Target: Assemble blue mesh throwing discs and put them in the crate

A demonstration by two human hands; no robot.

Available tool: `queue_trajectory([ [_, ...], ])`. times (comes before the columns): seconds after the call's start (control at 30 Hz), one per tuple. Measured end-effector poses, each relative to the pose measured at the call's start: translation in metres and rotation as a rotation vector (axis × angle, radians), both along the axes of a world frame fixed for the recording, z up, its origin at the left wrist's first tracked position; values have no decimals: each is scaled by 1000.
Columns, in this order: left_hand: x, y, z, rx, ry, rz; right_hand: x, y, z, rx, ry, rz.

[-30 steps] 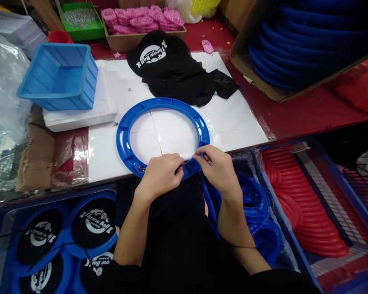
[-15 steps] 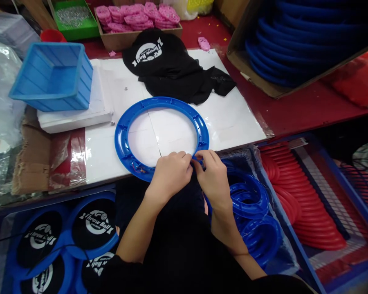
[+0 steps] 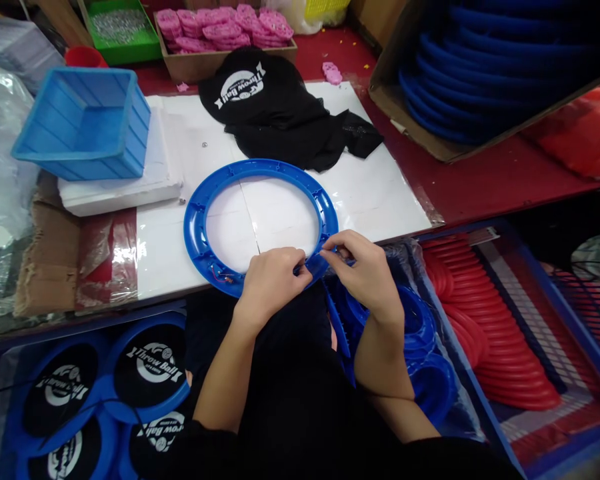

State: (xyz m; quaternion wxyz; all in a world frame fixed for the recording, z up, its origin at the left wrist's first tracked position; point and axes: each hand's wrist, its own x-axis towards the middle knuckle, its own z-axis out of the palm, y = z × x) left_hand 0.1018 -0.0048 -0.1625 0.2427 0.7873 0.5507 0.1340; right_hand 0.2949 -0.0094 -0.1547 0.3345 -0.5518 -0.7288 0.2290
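Observation:
A blue plastic ring [image 3: 200,207] lies flat on the white sheet [image 3: 380,193] at the table's front edge. Both hands work on its near rim. My left hand [image 3: 273,283] is curled, fingers pinched on the ring's rim. My right hand [image 3: 363,270] also pinches the rim just to the right, fingertips almost touching the left ones. A thin red wire [image 3: 223,276] shows on the ring left of my left hand. What the fingertips hold beyond the rim is hidden.
Black mesh cloth [image 3: 280,113] with a Throw Ball logo lies behind the ring. A blue tub [image 3: 83,127] sits on white foam at left. A box of pink parts [image 3: 225,33], a carton of blue rings [image 3: 480,73], bins of red rings [image 3: 485,333] and finished discs [image 3: 150,373] surround me.
The right hand has shifted slightly right and up along the rim; the left hand stays pinched on the near rim. The ring has barely moved.

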Motion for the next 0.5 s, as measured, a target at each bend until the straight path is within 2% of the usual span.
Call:
queue_trajectory([
  [0.23,0,-1,1,-3,-4,6,3,19,-12,-66,27,40],
  [0.5,0,0,1,-1,-3,5,-5,1,-5,46,7,-7],
])
